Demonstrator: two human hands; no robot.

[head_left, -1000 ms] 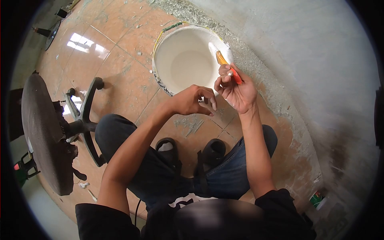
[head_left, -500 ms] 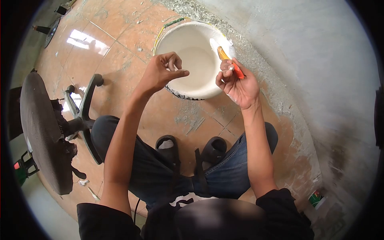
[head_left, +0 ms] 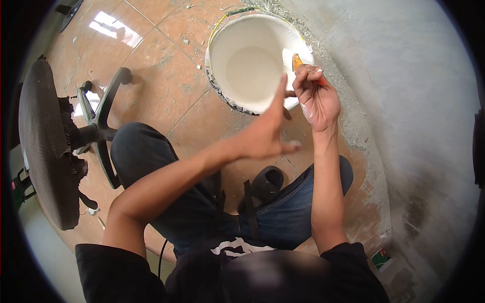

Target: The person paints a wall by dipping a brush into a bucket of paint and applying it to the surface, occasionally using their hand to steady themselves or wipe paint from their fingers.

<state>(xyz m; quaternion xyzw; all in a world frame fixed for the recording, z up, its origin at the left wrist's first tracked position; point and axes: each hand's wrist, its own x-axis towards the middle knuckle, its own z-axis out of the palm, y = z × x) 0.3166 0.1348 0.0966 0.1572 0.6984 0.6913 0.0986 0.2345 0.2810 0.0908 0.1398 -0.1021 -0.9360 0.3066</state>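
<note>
My right hand (head_left: pixel 320 101) is closed around the orange-red handle of a paintbrush (head_left: pixel 297 61) beside the bucket's right rim. White paint covers its tip, and the part above the handle is golden. White smears mark my right hand's fingers and palm. A large white bucket (head_left: pixel 230 31) stands on the floor ahead, with whitish liquid (head_left: pixel 255 68) at its bottom. Blurred by motion, my left hand (head_left: pixel 268 129) is open with thumb and fingers spread and nothing in it. It reaches across the bucket's near rim, just left of my right hand.
An overturned office chair (head_left: pixel 50 146) lies on the left. Dusty debris (head_left: pixel 348 108) runs along the foot of the grey wall (head_left: pixel 404 101) on the right. Orange floor tiles (head_left: pixel 172 55) carry scattered flakes. My knees flank the space below the bucket.
My left hand has swung right and nearer to my right hand, its curled fingers now spread. My right hand still holds the paintbrush. The view has shifted, putting the bucket higher and farther right.
</note>
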